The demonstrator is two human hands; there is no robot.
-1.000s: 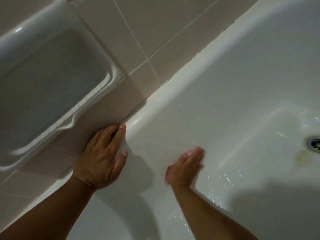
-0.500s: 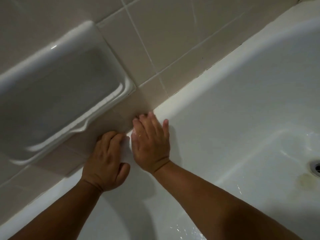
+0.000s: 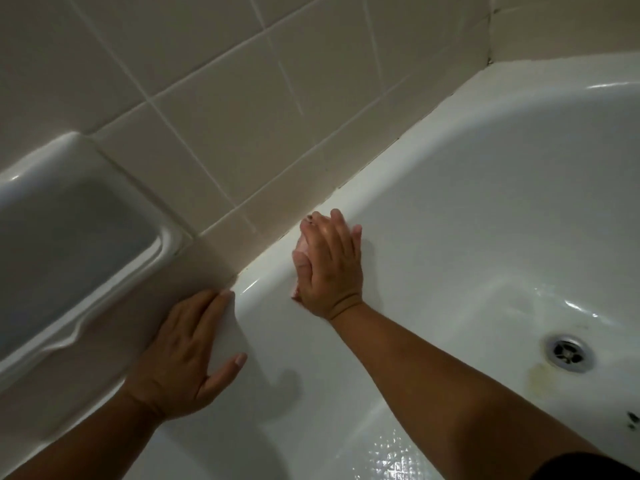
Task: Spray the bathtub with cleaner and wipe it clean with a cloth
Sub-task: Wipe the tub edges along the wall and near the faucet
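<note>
Wipe step. R hand [image 3: 329, 268] flat, fingers straight and close together, pressing pinkish cloth [image 3: 300, 249] onto bathtub [image 3: 485, 202] wall-side rim. L hand [image 3: 187, 355] flat on same rim, thumb apart, prob bracing. Next, likely: slide cloth along rim toward far corner, even pressure.

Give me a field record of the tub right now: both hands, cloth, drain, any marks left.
left hand: flat, rests on the bathtub rim where it meets the tiled wall
right hand: fingers straight, presses the cloth against the rim's inner slope
cloth: pinkish, mostly hidden under the right hand
drain: metal, uncovered, on the tub floor
stain: yellowish patch beside the drain, not wiped
soap dish: recessed in the wall, nothing seen in it
</note>
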